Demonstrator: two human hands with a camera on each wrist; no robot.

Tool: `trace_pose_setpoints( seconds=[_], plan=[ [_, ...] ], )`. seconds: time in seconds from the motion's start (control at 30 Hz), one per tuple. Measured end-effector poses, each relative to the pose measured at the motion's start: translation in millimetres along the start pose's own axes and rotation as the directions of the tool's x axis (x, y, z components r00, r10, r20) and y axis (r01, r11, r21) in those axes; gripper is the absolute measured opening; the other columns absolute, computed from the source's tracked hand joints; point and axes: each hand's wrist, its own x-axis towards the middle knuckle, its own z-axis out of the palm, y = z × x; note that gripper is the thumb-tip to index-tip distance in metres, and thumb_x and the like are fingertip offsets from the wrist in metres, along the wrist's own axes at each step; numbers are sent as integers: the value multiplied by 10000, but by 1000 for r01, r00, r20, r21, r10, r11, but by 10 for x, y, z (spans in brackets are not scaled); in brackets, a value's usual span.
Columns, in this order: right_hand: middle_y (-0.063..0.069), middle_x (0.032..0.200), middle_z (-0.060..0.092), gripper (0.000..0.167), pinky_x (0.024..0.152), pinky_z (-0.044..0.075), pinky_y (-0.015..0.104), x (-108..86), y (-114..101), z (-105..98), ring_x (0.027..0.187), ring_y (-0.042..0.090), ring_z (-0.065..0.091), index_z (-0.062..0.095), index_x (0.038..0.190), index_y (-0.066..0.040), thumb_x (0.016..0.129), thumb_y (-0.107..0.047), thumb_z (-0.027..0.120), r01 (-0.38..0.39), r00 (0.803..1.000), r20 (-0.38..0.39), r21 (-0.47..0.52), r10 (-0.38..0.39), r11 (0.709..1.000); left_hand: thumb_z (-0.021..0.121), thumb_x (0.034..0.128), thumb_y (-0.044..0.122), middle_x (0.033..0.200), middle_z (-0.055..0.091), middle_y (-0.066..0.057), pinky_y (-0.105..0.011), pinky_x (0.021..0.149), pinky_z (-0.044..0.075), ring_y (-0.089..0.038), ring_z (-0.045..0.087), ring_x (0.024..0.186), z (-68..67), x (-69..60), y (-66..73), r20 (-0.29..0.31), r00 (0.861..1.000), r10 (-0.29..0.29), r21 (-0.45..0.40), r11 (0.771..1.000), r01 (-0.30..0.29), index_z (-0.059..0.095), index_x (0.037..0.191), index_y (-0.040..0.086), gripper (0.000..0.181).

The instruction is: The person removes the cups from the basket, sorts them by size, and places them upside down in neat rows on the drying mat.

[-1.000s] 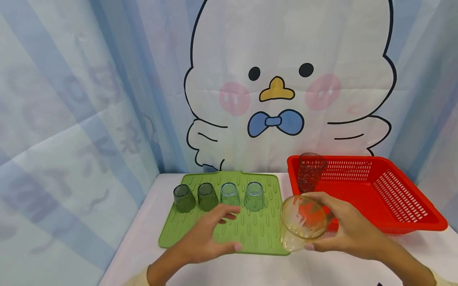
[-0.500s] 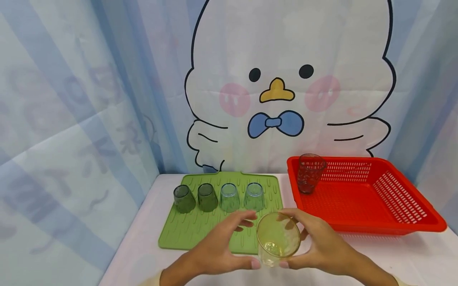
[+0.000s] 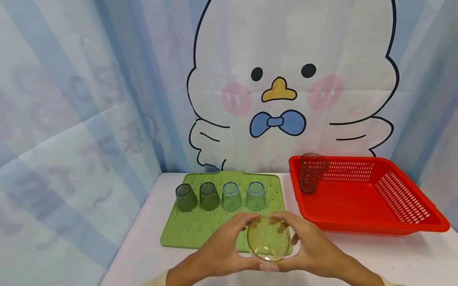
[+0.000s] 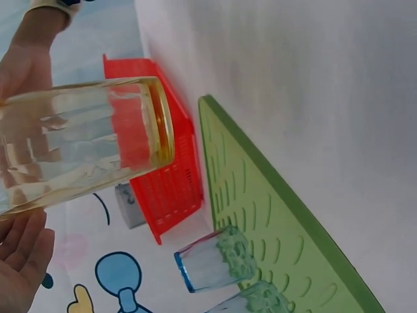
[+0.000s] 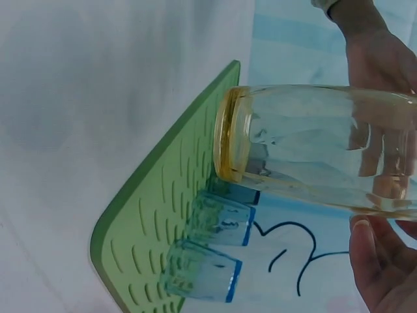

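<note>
A yellow-tinted drinking glass is held up over the near edge of a green ridged drying mat, its wide end toward the head camera. My left hand grips it from the left and my right hand from the right. Fingers curl round the far side, and the thumbs meet at the near side. In both wrist views the glass's thick base is in the air, apart from the mat. On the mat stand two dark grey-green glasses and two pale blue glasses in a row.
A red perforated plastic basket stands right of the mat. One clear textured glass leans in its left back corner. A curtain with a cartoon bird hangs behind the white table.
My right hand has carried the yellow glass leftward from beside the basket. My left hand has moved right and now grips the glass too. The other glasses stay put.
</note>
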Motion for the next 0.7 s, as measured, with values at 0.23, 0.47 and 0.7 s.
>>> trace_pose_setpoints(
  seconds=[0.23,0.47,0.7],
  plan=[
    [-116,1087,595,810,692,522,238,2,4,-11,967,63,542,522,1348,-307,669,-539,897,-52,997,68,66,48,996,804,812,521,1357,555,48,-315,955,547,-65,565,1177,0,-7,40,-31,999,-9,38,999,10,456,1448,172,804],
    [-68,1227,581,935,679,525,248,11,84,14,990,90,540,435,1445,-318,660,-458,923,-31,993,120,138,15,990,837,783,498,1300,583,76,-284,930,545,-68,590,1112,-46,6,87,-71,997,11,34,999,-9,490,1409,190,779],
    [-20,1280,626,964,821,572,289,53,265,194,1057,134,614,412,1486,-282,679,-281,940,22,975,200,342,-95,940,875,766,394,1287,591,48,-279,937,539,-117,603,1125,-136,25,144,-108,991,79,-20,996,-82,479,1422,175,796]
  ],
)
